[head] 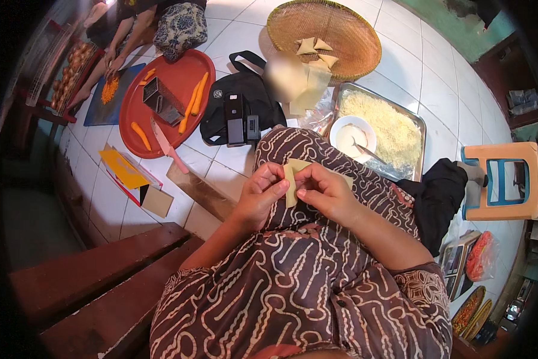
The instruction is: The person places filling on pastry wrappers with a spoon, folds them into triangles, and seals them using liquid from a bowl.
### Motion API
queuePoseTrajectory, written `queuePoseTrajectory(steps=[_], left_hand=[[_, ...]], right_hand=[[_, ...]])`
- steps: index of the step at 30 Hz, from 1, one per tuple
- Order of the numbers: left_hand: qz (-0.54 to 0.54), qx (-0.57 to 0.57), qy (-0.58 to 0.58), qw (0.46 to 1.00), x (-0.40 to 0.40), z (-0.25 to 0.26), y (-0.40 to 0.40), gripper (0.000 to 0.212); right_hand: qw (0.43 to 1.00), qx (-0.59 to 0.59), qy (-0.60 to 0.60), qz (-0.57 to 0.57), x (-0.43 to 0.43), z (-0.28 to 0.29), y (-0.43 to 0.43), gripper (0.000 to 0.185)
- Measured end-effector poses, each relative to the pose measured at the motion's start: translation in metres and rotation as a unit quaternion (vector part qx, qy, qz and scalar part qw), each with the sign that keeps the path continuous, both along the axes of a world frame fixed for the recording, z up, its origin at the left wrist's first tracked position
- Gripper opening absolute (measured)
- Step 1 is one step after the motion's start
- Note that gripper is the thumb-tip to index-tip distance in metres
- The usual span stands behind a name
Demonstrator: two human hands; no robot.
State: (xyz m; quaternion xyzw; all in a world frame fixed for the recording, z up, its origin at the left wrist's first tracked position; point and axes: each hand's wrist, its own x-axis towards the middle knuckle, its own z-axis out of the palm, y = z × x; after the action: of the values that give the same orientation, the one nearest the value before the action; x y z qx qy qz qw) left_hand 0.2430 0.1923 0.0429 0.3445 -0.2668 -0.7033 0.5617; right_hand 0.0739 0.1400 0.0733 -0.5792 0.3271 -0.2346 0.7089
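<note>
My left hand (265,190) pinches the left edge of a thin pastry wrapper (291,184) above my lap. Opposite it, my right hand (325,192) grips the same wrapper between thumb and fingers. Part of the wrapper is hidden behind the fingers. A white bowl (353,128) of pale paste with a metal spoon (371,154) stands in a metal tray (419,148) that also holds pale shredded filling. Loose wrapper sheets (311,89) lie beyond my knees. Several folded triangular pastries (306,46) rest in a round woven bamboo tray (358,27).
A red oval tray (130,103) holds carrots, a box grater (159,102) and a knife (165,141). Beyond it, a person's hands (113,65) work over chopped carrot on a blue board (91,110). A black bag (246,87) lies ahead; an orange stool (513,213) is at right.
</note>
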Motion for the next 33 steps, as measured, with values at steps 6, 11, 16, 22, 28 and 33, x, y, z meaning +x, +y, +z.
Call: queuePoseTrajectory(steps=[6, 11, 16, 22, 28, 33], left_hand=[[0.007, -0.057, -0.108, 0.993, -0.006, -0.001, 0.001, 0.018], [0.025, -0.07, -0.075, 0.994, -0.01, -0.002, 0.001, 0.023], [0.04, -0.079, -0.089, 0.992, -0.007, -0.008, 0.0, 0.025], [0.051, -0.087, -0.138, 0.985, -0.011, -0.006, 0.001, 0.022], [0.04, -0.082, -0.179, 0.98, -0.007, -0.002, -0.001, 0.018], [0.04, -0.078, -0.178, 0.98, -0.008, -0.007, -0.004, 0.015]], right_hand=[[0.998, -0.053, 0.019, -0.034, 0.001, -0.012, -0.004, 0.012], [0.998, -0.014, -0.013, -0.056, 0.004, -0.021, -0.007, 0.009], [0.999, -0.017, -0.015, -0.049, 0.007, -0.019, -0.008, 0.008], [0.999, 0.014, -0.012, -0.037, 0.007, -0.018, -0.008, 0.009], [0.999, 0.024, 0.013, -0.033, 0.005, -0.017, -0.008, 0.008], [0.999, 0.027, -0.021, -0.019, 0.005, -0.013, -0.01, 0.009]])
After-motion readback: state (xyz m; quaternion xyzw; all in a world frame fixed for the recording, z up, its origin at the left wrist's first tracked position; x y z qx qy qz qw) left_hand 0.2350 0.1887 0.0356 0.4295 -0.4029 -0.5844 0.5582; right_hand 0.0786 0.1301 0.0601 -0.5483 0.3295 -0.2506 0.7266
